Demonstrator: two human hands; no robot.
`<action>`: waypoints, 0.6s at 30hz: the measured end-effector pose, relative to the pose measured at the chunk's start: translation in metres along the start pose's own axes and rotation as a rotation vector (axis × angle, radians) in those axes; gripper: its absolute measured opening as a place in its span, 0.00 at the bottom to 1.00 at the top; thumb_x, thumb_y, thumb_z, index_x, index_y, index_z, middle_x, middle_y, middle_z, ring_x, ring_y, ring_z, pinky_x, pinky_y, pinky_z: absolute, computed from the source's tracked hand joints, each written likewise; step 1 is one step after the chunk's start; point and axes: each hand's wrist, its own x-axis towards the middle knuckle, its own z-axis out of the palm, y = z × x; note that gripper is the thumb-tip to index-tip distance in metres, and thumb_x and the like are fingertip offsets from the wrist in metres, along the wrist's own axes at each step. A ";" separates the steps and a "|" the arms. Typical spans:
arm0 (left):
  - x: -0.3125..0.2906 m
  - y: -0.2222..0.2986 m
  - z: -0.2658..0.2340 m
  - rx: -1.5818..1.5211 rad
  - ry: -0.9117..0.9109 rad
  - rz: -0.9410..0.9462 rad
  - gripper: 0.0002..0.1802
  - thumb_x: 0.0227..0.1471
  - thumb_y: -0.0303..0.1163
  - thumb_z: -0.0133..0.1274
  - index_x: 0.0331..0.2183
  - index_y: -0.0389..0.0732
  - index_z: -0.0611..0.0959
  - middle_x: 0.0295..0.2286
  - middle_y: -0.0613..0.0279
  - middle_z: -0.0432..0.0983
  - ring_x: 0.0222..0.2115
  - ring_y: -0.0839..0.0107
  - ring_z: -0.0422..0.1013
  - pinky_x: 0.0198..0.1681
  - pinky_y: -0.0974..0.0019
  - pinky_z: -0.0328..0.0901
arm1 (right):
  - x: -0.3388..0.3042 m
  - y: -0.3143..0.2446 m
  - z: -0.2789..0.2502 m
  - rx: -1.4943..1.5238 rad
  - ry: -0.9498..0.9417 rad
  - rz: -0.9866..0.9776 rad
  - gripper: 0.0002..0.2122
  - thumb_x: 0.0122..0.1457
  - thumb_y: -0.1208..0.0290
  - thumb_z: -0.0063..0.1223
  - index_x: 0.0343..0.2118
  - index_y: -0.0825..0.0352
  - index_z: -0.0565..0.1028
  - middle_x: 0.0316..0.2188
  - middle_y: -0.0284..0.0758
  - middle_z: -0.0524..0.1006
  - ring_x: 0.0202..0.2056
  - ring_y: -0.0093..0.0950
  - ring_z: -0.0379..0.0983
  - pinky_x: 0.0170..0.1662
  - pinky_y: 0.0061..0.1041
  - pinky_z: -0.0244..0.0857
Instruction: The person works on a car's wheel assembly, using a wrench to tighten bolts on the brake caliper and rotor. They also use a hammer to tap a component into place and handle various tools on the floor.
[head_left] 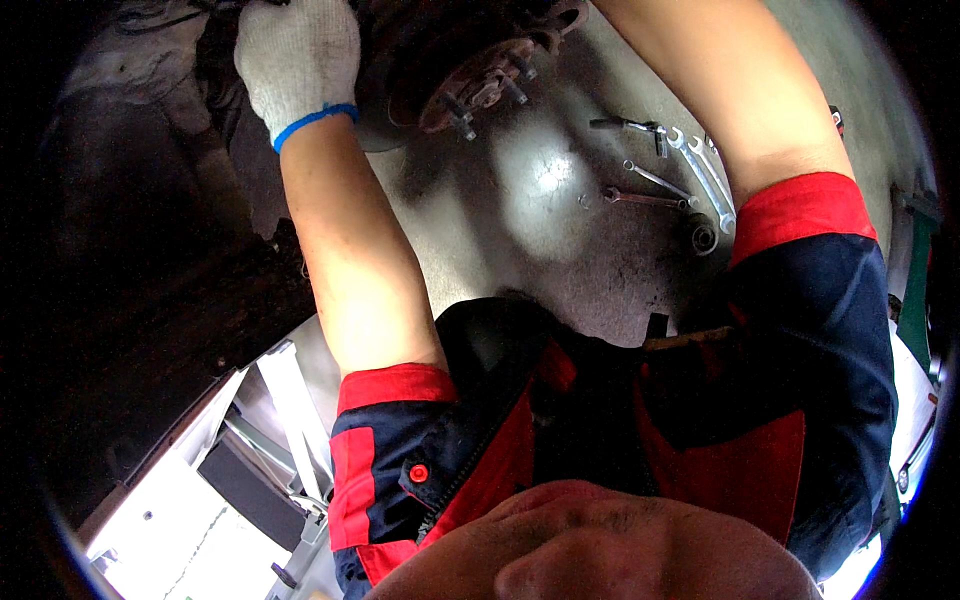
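Observation:
My left hand [298, 65], in a white knitted glove with a blue cuff, reaches up to the top edge among dark car parts beside a wheel hub. Its back faces me. The fingers are hidden or cut off, so what they touch does not show. The rusty wheel hub [487, 90], with several bare studs sticking out, is just right of that glove. From the right, my bare right forearm stretches up past the hub's far side, and its hand lies beyond the top edge.
On the grey floor [540, 215] lie several wrenches [703, 180], a dark-handled tool [625, 124] and a dark round coiled piece [703, 236]. The dark car body [150, 300] fills the left side. White metal framework [290, 410] stands at lower left, a green post [915, 270] at far right.

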 end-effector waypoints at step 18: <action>-0.001 0.002 -0.005 0.026 -0.011 -0.023 0.29 0.54 0.45 0.49 0.45 0.27 0.81 0.42 0.28 0.78 0.48 0.35 0.72 0.50 0.49 0.66 | -0.008 -0.035 -0.013 0.169 -0.096 0.228 0.31 0.72 0.47 0.36 0.53 0.78 0.74 0.56 0.55 0.74 0.59 0.49 0.70 0.64 0.38 0.61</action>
